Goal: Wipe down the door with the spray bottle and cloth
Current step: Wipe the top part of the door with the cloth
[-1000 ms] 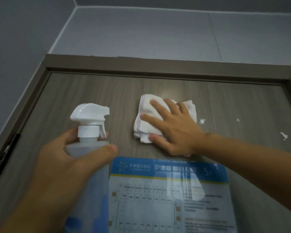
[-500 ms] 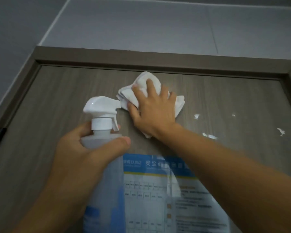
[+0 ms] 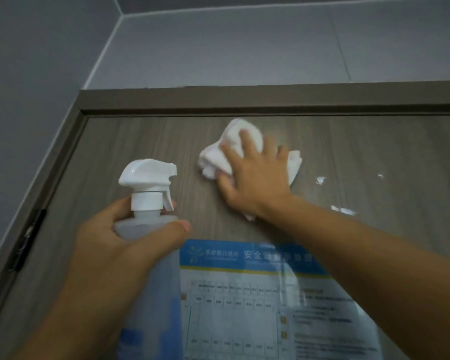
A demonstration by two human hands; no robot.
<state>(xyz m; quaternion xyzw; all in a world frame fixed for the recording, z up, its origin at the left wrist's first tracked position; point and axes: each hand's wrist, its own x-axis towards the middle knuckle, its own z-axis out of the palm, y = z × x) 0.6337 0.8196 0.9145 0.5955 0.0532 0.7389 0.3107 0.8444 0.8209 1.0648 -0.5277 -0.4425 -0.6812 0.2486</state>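
Observation:
A grey-brown wood-grain door [image 3: 146, 141] fills the view, seen from below toward its top. My right hand [image 3: 255, 175] lies flat on a crumpled white cloth [image 3: 213, 159] and presses it against the upper part of the door. My left hand [image 3: 115, 253] grips a translucent spray bottle [image 3: 148, 219] with a white trigger head, held upright in front of the door, nozzle pointing right. White smears [image 3: 320, 180] dot the door to the right of the cloth.
A blue and white laminated notice [image 3: 244, 302] is fixed to the door below my hands. The door frame [image 3: 244, 96] runs along the top and left, with a dark hinge [image 3: 26, 240] at the left. Grey wall and ceiling lie beyond.
My right hand slid the cloth from the middle up and leftward toward the top of the door, bunching it. The view tilted upward. The spray bottle stays in my left hand.

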